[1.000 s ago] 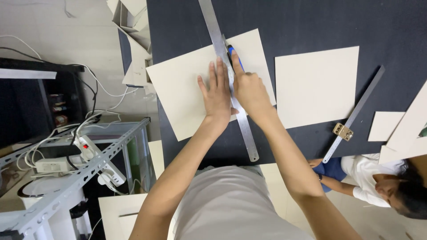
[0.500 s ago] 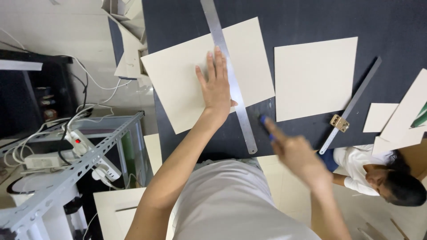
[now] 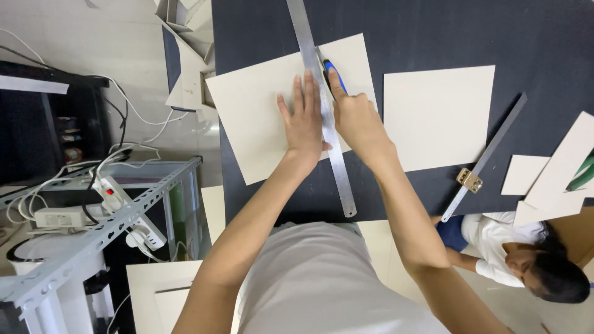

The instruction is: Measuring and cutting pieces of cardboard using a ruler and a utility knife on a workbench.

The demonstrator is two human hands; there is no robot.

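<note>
**Cutting board along the steel rule: blade set at the far end**

We judge the step in hand to be a straightedge cut through the cream board sheet (image 3: 260, 124), which lies on the dark cutting mat (image 3: 433, 31) near its left edge. The long steel ruler (image 3: 337, 173) runs from the far edge of the mat toward us, slightly slanted, across the right part of the sheet.

Our left hand (image 3: 304, 127) lies flat, fingers spread wide open, pressing on the sheet with its fingertips (image 3: 307, 77) touching the ruler's left edge; it grips nothing. Our right hand (image 3: 357, 120) is closed around the blue-handled knife (image 3: 329, 68), index finger stretched along the handle. The knife sits just right of the ruler, near the sheet's far edge; we cannot see the blade tip itself.

The next move, as we judge it, calls for steady downward pressure on the ruler and a straight pull of the knife toward us, tight against the ruler's right edge.

A second cream sheet (image 3: 439, 114) lies apart to the right.
</note>
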